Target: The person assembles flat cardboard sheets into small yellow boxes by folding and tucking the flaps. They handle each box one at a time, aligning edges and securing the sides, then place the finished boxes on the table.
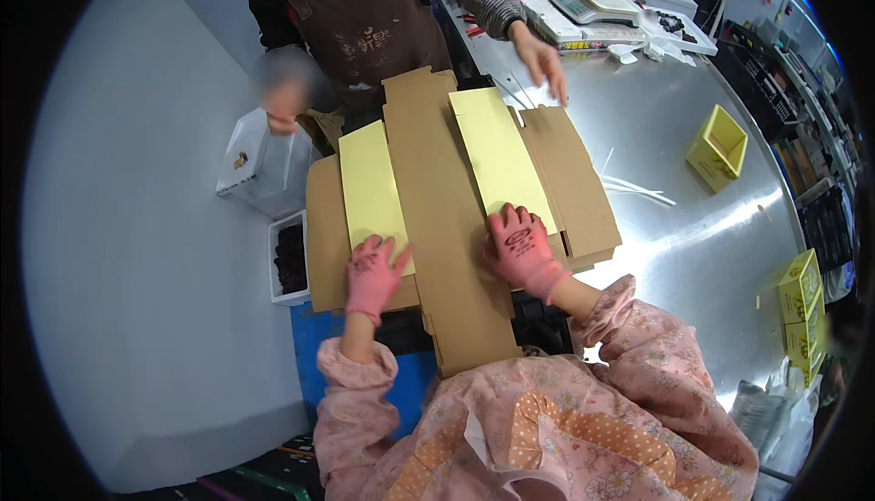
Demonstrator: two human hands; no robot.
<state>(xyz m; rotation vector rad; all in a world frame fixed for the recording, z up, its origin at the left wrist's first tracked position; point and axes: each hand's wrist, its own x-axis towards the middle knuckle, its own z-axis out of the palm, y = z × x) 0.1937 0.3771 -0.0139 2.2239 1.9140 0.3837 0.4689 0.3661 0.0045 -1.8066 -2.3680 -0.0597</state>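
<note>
Pale wall (155,227) fills the left side; shiny metal table (674,309) spreads to the right. Co-worker in a brown apron (378,36) stands across from the person in the pink floral smock (583,410). Between them lie flat brown cardboard blanks (442,191), a long strip down the middle and wider wings either side; layered edges show at the near right corner. White foam box (264,173) stands by the wall, a smaller foam tray (290,299) of dark contents just nearer. Two pale-yellow panels lie lengthwise on the cardboard, one each side of the middle strip: left yellow panel (372,182), right yellow panel (499,154). Both own hands wear pink gloves. Left hand (372,278) is on the near end of the left panel, thumb and fingers apart, nothing clamped. Right hand (526,247) lies over the near end of the right panel, fingers pointing away; from here I cannot tell whether it pinches the edge or only presses. Co-worker's bare hand (542,65) hangs near the cardboard's far right corner. Farther right on the table: open yellow box (717,147), weighing scale (595,0), a few thin white strips (638,191).
</note>
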